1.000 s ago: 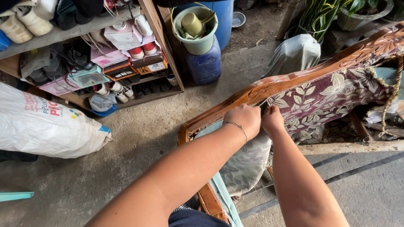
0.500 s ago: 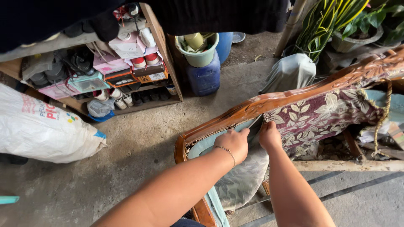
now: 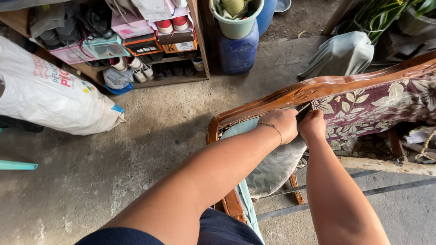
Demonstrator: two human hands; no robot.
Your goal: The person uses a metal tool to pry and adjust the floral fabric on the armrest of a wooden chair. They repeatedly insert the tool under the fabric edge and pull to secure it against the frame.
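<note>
A carved brown wooden sofa frame [image 3: 318,88] runs from the middle to the right edge, covered in maroon floral fabric [image 3: 377,106]. My left hand [image 3: 284,124], with a thin bracelet at the wrist, is closed on the fabric's edge just under the wooden rail. My right hand [image 3: 312,124] sits right beside it, fingers curled on the same fabric edge, with a small dark thing between the two hands. To the left of my hands the frame shows pale blue lining [image 3: 236,129]. Loose grey cloth [image 3: 277,168] hangs below my left forearm.
A big white sack [image 3: 50,97] lies on the concrete floor at left. A wooden shelf [image 3: 136,41] with shoes and boxes stands behind it. A blue drum [image 3: 238,50] carries a green bucket [image 3: 236,22]. Green plants [image 3: 386,13] and a grey bag [image 3: 340,54] are at the back right.
Both hands stay on the fabric edge under the rail. The view has tilted and shifted a little, so the shelf and drum sit higher in the picture.
</note>
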